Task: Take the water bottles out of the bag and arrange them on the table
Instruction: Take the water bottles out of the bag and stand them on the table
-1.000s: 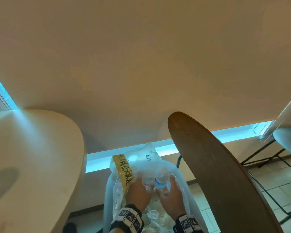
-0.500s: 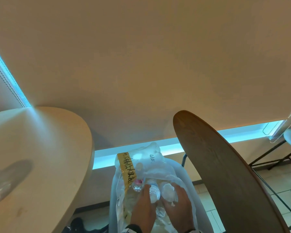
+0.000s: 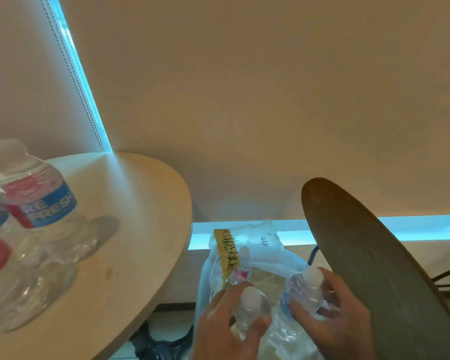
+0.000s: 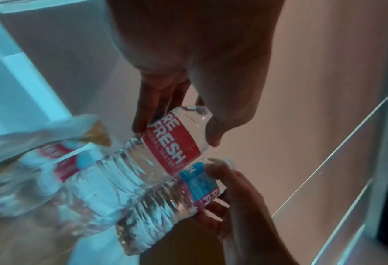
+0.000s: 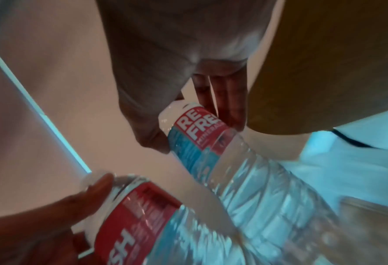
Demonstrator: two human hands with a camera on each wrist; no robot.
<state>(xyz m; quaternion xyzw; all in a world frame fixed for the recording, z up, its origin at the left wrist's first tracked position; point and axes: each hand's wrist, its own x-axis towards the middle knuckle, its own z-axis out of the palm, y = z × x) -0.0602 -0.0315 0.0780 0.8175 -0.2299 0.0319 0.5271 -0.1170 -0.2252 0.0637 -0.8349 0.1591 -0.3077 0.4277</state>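
Two bottles are held just above the bag's mouth, caps up, side by side and touching lower down. Left bottle [image 3: 250, 306] is in the left hand [image 3: 225, 326], fingers and thumb wrapped around its upper body near the red label. Right bottle [image 3: 305, 289] is in the right hand [image 3: 334, 320], clamped the same way at its shoulder and the blue-red label. Both labels read "RE FRESH" in the wrist views.

Bag [image 3: 255, 246] is clear plastic, open at the top, sitting low between the counter and a chair. A yellow tape strip [image 3: 225, 252] with black handwriting runs down its near-left side. At least one more bottle is inside: a pink cap [image 3: 240, 274] shows through the plastic just behind the left hand. In the left wrist view more labelled bottles lie blurred in the bag; count unclear.

Counter [image 3: 130, 203] is to the left, round-edged and pale. Several bottles already stand on it at the far left. The clearest [image 3: 40, 201] is upright with a red-blue label; the others beside it are cut off by the frame edge.

A dark wooden chair back [image 3: 369, 268] is just right of the right hand. Behind is a beige blind [image 3: 244, 100], with a strip of blue light at its lower edge.
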